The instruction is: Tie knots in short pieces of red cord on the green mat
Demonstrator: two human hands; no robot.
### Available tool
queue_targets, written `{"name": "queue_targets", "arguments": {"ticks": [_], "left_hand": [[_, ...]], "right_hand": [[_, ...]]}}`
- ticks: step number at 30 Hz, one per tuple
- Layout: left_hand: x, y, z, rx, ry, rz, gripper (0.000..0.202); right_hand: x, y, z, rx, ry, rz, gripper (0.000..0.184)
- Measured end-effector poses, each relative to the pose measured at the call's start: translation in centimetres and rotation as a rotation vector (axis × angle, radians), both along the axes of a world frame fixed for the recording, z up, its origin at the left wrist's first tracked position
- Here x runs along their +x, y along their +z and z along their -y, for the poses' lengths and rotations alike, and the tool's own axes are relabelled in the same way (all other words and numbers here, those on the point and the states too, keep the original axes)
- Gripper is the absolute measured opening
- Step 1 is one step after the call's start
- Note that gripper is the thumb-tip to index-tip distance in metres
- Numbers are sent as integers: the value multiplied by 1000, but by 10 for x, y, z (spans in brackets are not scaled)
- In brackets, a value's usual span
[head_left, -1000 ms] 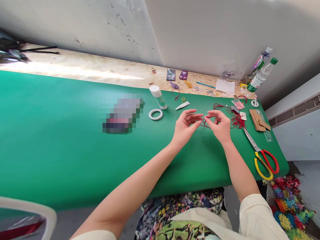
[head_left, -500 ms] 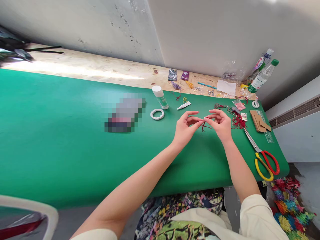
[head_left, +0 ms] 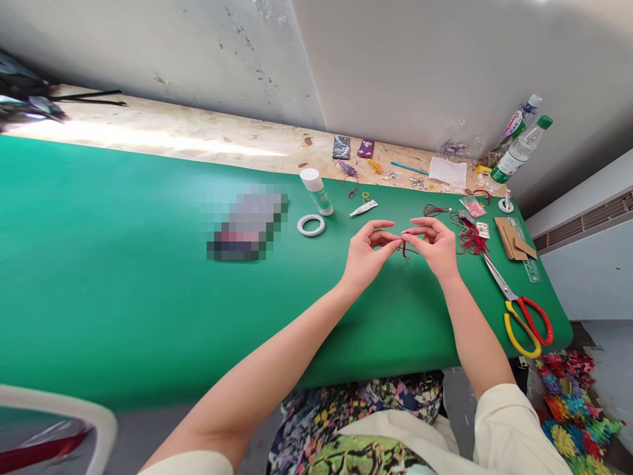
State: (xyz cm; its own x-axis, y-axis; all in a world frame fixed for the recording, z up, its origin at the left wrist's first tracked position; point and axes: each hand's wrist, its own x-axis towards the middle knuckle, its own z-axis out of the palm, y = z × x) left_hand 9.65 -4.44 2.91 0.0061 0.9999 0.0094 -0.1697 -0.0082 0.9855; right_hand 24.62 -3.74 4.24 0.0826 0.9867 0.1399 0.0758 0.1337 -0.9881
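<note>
The left hand point(head_left: 364, 256) and the right hand point(head_left: 436, 247) are pinching a little piece of red string point(head_left: 405, 249) between their fingertips, just above the green table point(head_left: 148, 277). The string is hanging between both hands. Red and yellow scissors point(head_left: 521, 310) are lying to the right. A ring of white tape point(head_left: 311, 225) is sitting to the left.

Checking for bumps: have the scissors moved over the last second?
No. The scissors lie just as before, blade tip beside the cardboard; only the camera shifted.
</note>
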Motion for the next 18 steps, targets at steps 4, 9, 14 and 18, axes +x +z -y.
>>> {"name": "queue_targets", "arguments": {"ticks": [4,9,14,18], "left_hand": [[0,0,0,20,-2,-25,37],[0,-1,1,42,2,-52,37],[0,1,2,38,-9,-64,36],[1,0,1,42,-6,-87,36]], "right_hand": [[0,0,0,-11,5,4,40],[1,-2,-1,-27,19,5,37],[1,-4,-2,-22,24,-12,35],[1,-6,-3,-31,34,-40,35]]}}
